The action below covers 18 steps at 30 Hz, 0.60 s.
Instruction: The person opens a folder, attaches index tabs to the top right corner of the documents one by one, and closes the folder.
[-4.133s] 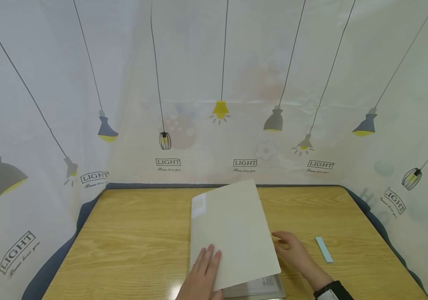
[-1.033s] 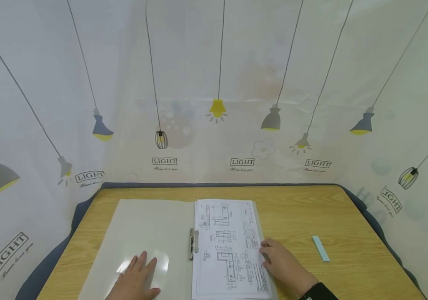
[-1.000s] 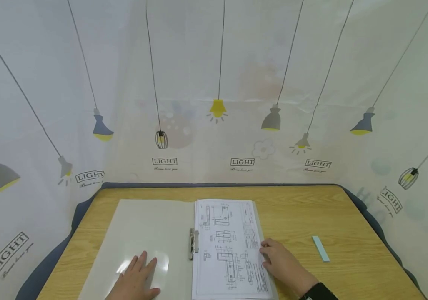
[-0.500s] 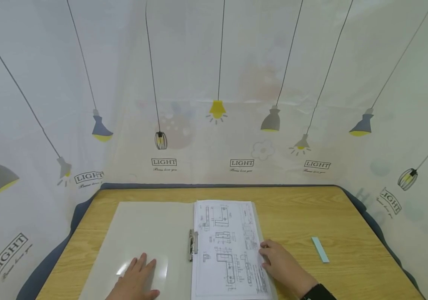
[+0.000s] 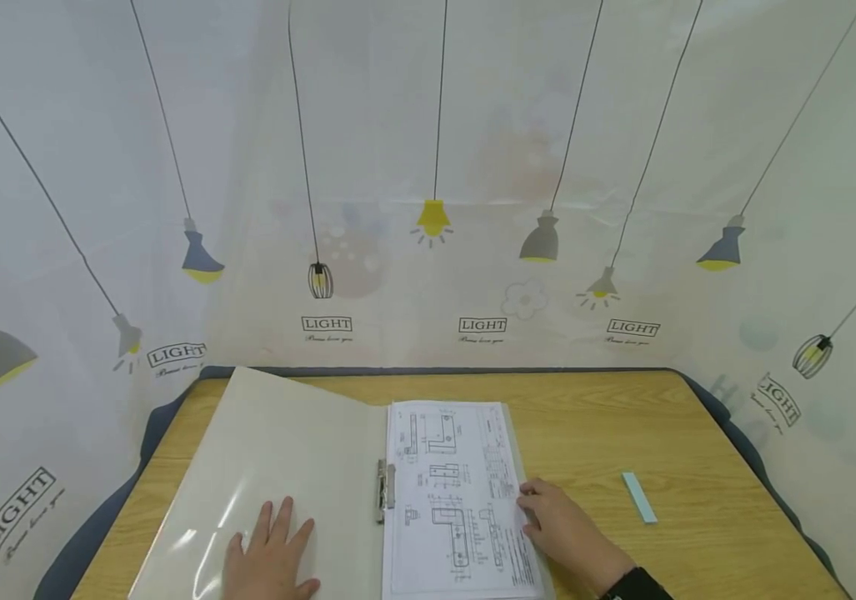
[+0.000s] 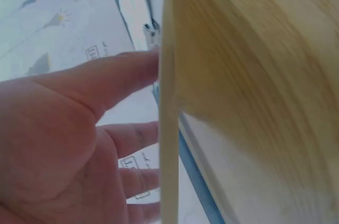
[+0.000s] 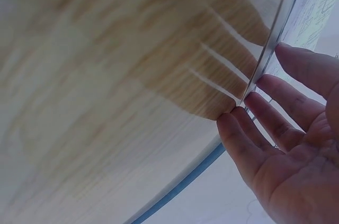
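Note:
A pale lever-clip folder (image 5: pixel 307 450) lies spread on the table, its left cover tilted up off the wood. My left hand (image 5: pixel 268 554) rests on the inner face of that cover, fingers spread and straight. The left wrist view shows the cover edge-on (image 6: pixel 168 155), with the thumb against its inner face. A metal clip (image 5: pixel 385 492) holds printed technical drawings (image 5: pixel 458 533) on the right side. Beside those sheets, my right hand (image 5: pixel 566 529) touches the folder's right edge with its fingertips. In the right wrist view, the fingers (image 7: pixel 275 118) look extended against that edge, without a visible grip.
A light-blue strip (image 5: pixel 639 498) lies on the wood-grain table (image 5: pixel 698 442) right of the right hand. A pale curtain (image 5: pixel 397 125) printed with lamps surrounds the table, whose back edge has a dark blue border (image 5: pixel 428 371).
Four seconds ago the cover lay partly over the sheets; by one second ago it lay flat to the left. Now its outer edge has risen, the left hand still on it. The right hand stays put.

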Each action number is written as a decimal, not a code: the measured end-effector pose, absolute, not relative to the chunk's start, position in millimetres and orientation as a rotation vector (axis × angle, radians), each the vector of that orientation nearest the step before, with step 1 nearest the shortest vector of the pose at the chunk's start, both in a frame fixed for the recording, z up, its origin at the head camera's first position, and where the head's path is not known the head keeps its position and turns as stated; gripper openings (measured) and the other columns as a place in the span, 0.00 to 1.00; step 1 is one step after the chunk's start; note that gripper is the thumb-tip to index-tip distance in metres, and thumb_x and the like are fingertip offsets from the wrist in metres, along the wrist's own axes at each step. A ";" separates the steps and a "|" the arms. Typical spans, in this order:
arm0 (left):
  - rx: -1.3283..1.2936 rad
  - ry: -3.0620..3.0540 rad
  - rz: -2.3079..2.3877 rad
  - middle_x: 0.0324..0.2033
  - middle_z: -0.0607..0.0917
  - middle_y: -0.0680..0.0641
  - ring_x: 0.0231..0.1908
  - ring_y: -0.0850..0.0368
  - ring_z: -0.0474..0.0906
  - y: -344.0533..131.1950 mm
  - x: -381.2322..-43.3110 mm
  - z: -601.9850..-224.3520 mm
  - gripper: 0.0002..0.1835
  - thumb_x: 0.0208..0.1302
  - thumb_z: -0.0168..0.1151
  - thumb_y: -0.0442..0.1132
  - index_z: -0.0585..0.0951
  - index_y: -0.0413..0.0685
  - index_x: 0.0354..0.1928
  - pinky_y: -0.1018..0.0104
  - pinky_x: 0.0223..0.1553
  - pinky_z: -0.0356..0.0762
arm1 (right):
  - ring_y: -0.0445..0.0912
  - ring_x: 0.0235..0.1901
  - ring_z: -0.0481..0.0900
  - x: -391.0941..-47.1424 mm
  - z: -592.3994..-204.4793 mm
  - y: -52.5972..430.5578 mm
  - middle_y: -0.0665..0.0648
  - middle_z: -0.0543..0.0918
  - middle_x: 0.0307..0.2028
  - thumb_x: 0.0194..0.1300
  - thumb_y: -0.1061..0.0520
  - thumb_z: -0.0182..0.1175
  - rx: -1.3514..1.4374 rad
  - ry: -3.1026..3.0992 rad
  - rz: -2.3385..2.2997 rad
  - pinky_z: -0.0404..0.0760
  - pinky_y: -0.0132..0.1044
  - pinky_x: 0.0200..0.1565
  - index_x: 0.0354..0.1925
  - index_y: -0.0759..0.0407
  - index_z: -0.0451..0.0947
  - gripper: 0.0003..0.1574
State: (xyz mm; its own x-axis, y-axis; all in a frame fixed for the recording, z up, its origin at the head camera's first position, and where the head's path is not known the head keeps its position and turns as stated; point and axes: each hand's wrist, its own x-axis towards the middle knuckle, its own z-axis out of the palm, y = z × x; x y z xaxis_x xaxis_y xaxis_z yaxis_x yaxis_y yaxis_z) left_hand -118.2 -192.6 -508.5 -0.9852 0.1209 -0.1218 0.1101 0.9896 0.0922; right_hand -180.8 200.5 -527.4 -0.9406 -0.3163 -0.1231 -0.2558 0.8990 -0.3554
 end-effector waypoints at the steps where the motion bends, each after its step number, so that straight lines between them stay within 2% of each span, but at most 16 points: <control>1: 0.180 3.007 0.122 0.68 0.62 0.35 0.67 0.32 0.53 -191.4 -117.9 -506.2 0.41 0.45 0.69 0.60 0.74 0.47 0.61 0.26 0.56 0.54 | 0.58 0.59 0.72 -180.8 -526.8 200.3 0.61 0.75 0.57 0.55 0.57 0.68 -0.436 2.885 -0.504 0.71 0.54 0.58 0.50 0.64 0.79 0.24; 8: 0.180 3.026 0.114 0.66 0.64 0.36 0.67 0.30 0.52 -176.3 -115.2 -489.6 0.40 0.46 0.70 0.59 0.74 0.48 0.61 0.27 0.59 0.50 | 0.57 0.58 0.73 -181.4 -526.3 199.7 0.61 0.76 0.56 0.55 0.58 0.68 -0.431 2.880 -0.509 0.71 0.54 0.58 0.50 0.64 0.80 0.23; 18: 0.449 3.150 0.127 0.62 0.71 0.42 0.65 0.36 0.61 -125.2 -112.1 -482.7 0.38 0.44 0.71 0.60 0.76 0.54 0.59 0.35 0.58 0.61 | 0.58 0.58 0.73 -182.2 -529.0 200.8 0.61 0.76 0.56 0.55 0.58 0.68 -0.457 2.896 -0.497 0.71 0.54 0.58 0.50 0.63 0.79 0.24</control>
State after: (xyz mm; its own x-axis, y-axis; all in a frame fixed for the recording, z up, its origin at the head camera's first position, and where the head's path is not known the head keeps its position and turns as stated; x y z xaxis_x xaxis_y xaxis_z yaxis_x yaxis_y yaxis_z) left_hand -112.1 -125.2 -482.7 -0.9594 0.2769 0.0538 0.2803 0.9571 0.0727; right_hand -182.2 200.8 -529.0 -0.9389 -0.3253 -0.1120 -0.2693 0.8975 -0.3491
